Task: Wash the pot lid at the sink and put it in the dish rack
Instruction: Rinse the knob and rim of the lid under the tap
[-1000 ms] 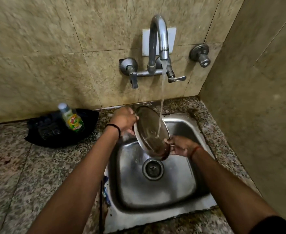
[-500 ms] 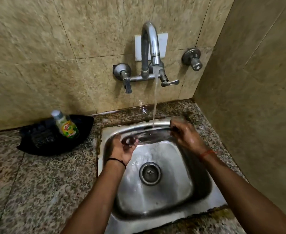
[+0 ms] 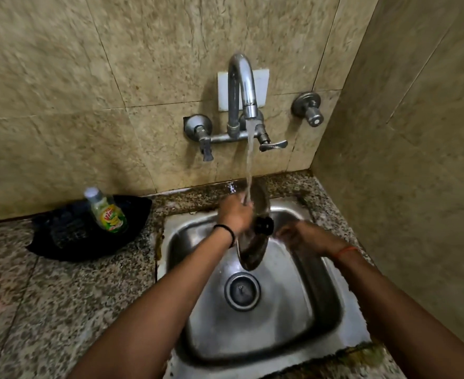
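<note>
Setting: tiled corner, speckled stone counter (image 3: 61, 296), steel sink (image 3: 318, 302) set into it.
Left grip: my left hand (image 3: 236, 214) is clasped on the pot lid (image 3: 252, 253) at its upper part, fingers right under the running water (image 3: 248, 165).
Right grip: my right hand (image 3: 304, 237) sits just beside the lid's right face; blurred, so I cannot tell whether it is closed on anything.
Lid position: on edge above the basin, long axis running away from me, black knob (image 3: 264, 225) facing my right hand.
Key relation: left hand carries the lid; right is nearer the knob.
Tap: faucet (image 3: 243, 88) open.
Beyond: soap bottle (image 3: 107, 213) on a black tray (image 3: 61, 242), left.
Rack: not in view.
</note>
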